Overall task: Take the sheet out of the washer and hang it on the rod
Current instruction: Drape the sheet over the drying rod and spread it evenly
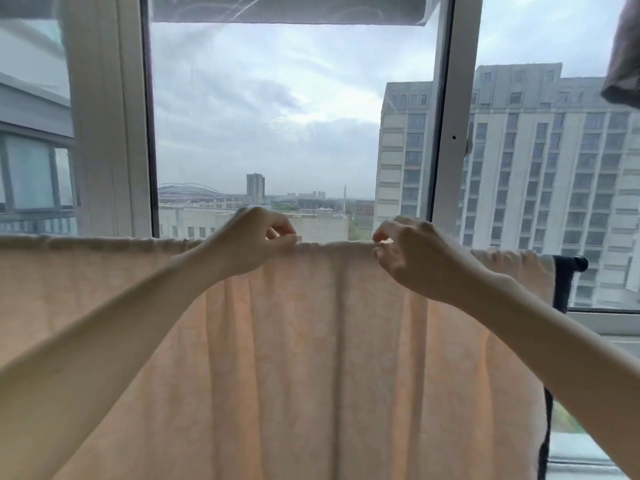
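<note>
A pale peach sheet (304,358) hangs draped over a horizontal rod, filling the lower half of the head view. Only the rod's dark right end (579,263) shows past the cloth. My left hand (254,239) pinches the sheet's top fold at the rod, thumb and fingers curled on the fabric. A short way to the right, my right hand (412,252) pinches the same top fold. A short stretch of the fold lies between the two hands. The washer is out of view.
A large window (263,126) with white frames stands right behind the rod, with tall buildings outside. A dark strip of cloth (561,289) hangs at the rod's right end. Grey fabric (623,64) hangs at the top right corner.
</note>
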### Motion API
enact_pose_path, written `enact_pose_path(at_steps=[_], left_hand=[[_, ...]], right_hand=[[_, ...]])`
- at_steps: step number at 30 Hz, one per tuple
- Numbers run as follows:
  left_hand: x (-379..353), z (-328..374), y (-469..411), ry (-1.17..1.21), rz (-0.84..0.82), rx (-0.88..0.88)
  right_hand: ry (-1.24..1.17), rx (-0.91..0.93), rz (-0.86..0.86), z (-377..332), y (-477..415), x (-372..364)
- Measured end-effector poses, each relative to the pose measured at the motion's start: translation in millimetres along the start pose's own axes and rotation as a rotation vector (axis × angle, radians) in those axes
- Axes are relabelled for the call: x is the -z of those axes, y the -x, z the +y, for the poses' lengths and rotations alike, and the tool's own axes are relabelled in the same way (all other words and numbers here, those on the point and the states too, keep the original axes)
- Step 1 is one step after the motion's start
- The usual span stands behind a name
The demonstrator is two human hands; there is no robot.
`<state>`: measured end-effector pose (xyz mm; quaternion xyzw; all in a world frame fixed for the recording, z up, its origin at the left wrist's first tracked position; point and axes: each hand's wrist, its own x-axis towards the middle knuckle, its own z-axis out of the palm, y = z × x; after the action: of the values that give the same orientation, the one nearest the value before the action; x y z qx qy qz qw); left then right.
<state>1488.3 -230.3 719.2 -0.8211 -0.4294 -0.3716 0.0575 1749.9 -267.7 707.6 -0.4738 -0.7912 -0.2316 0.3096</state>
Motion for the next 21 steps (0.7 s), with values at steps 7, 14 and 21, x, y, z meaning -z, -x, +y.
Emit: enact_pose_path(at_steps=[7,14,21], left_hand=[[39.5,-71.0,35.8,-0.025,0.041,0.075],[72.0,-148.2,60.4,-0.016,0.051,0.015],[85.5,-191.8,64.7,0.013,0.187,-0.089]], right_hand=[[-0.051,0.113,-0.040,-72.7,-46.3,-42.2],[-0.046,0.122,0.059,-134.6,-75.1,-83.9],[0.059,-0.003,0.134,-162.6,-70.6,-99.3]])
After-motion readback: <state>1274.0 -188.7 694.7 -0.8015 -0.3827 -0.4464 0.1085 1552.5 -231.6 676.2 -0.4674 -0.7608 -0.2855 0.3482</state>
